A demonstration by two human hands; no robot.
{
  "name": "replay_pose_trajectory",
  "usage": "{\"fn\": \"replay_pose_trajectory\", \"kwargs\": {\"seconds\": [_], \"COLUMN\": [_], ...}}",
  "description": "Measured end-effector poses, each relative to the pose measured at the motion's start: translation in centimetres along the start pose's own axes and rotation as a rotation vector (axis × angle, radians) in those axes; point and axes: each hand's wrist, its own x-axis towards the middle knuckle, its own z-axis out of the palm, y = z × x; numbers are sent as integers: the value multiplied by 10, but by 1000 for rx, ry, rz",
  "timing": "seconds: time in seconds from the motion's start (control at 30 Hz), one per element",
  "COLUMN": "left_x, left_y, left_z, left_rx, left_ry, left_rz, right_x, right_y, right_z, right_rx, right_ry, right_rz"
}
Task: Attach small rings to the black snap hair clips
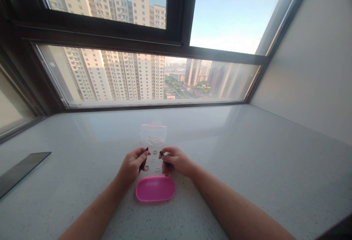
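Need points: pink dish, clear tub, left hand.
pink dish (155, 199), head view, front rim
clear tub (153, 136), head view, front wall
left hand (132, 166), head view, back of the hand

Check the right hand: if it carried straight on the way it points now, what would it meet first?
Probably the small ring lying just beyond the tip of the black tool in the right hand. Depth is hard to judge from this view, so the tool could pass above it.

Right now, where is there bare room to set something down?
Open countertop lies right of the right hand, up to the wall; more lies between the left hand and the dark flat slab. It's crowded between the hands, where small rings lie between the clear container and the pink dish.
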Motion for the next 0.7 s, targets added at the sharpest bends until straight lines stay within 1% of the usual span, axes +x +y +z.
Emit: {"fn": "replay_pose_trajectory", "kwargs": {"seconds": [0.23, 0.5, 0.6, 0.7], "left_x": [0, 1, 1, 2], "left_y": [0, -4, -3, -5], "left_z": [0, -2, -3, -4], "left_rx": [8, 29, 61, 50], "left_ry": [6, -16, -14, -21], "left_rz": [-25, -2, -29, -14], "right_x": [-1, -1, 0, 0], "right_y": [-3, -2, -1, 1], "right_z": [2, 0, -1, -2], "right_rx": [-50, -71, -60, -13], "right_ry": [25, 30, 30, 26], "right_rz": [9, -3, 1, -2]}}
